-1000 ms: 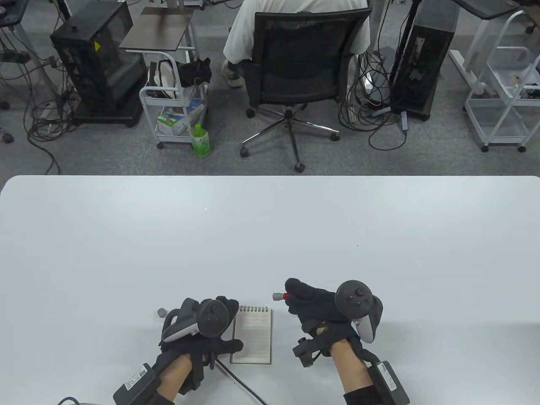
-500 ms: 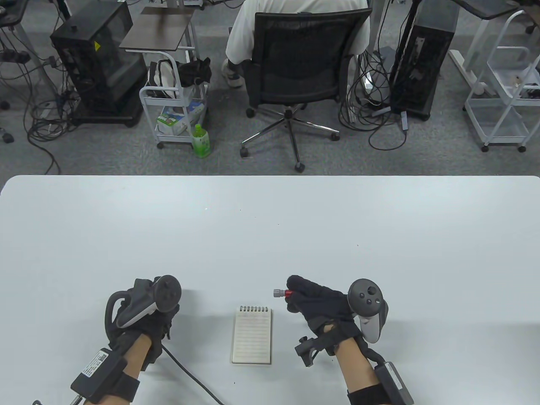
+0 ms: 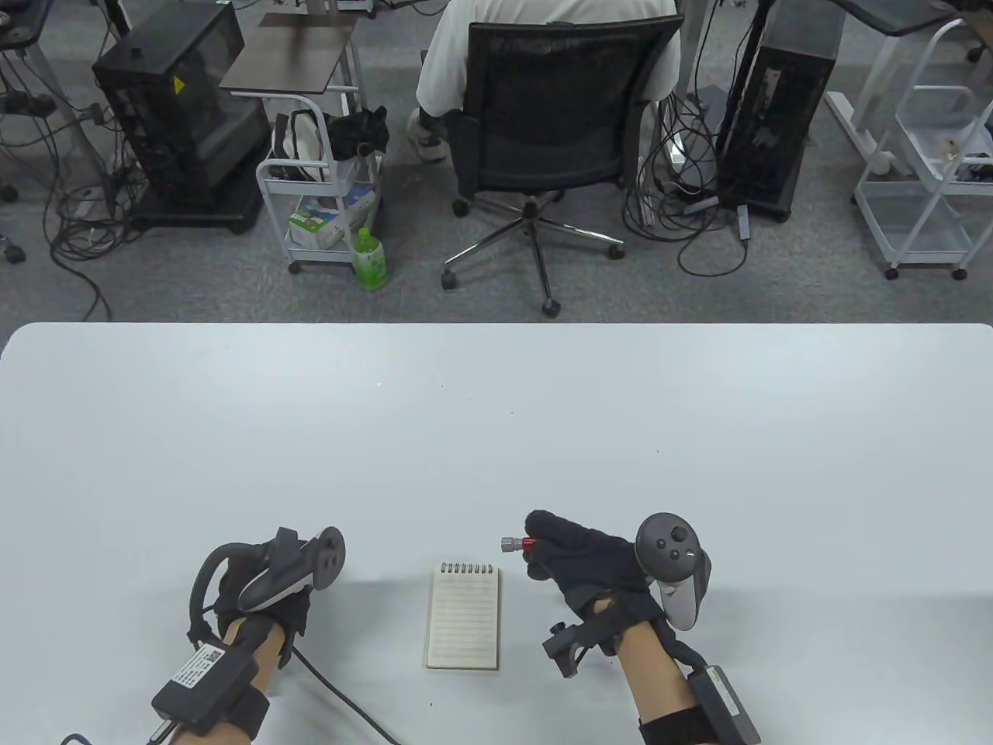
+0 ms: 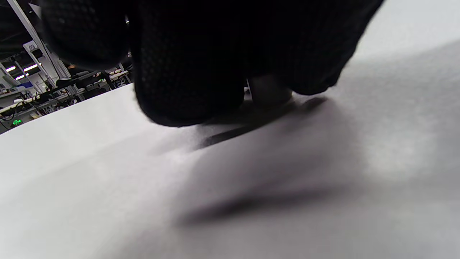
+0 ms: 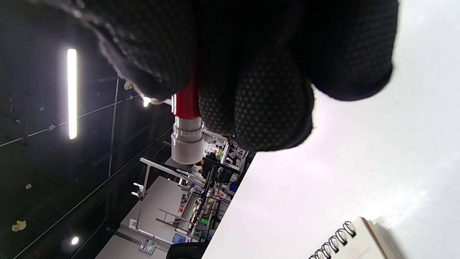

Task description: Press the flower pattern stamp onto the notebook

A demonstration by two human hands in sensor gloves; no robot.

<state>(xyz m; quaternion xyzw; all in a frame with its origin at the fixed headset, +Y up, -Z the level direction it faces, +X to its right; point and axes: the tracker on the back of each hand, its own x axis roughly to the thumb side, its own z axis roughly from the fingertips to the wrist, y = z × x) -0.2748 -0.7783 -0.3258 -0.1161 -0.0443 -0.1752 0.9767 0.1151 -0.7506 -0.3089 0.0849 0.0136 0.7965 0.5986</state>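
Note:
A small spiral notebook (image 3: 463,617) lies open on a lined page on the white table (image 3: 496,434), between my hands. My right hand (image 3: 543,547) grips a red stamp (image 3: 513,543) just above and to the right of the notebook's top, with the grey tip pointing left. In the right wrist view the stamp (image 5: 187,133) sticks out from my curled fingers, and the notebook's corner (image 5: 345,241) shows below. My left hand (image 3: 302,594) is down on the table left of the notebook. In the left wrist view its fingers (image 4: 190,72) close around a small grey cap (image 4: 269,94) that sits on the table.
A black cable (image 3: 341,698) runs from my left wrist across the table's near edge. An office chair (image 3: 555,116) with a seated person, carts and computer towers stand beyond the table's far edge.
My left hand left the notebook and moved left, down onto the grey cap that lay on the table. My right hand has kept the stamp nearly still.

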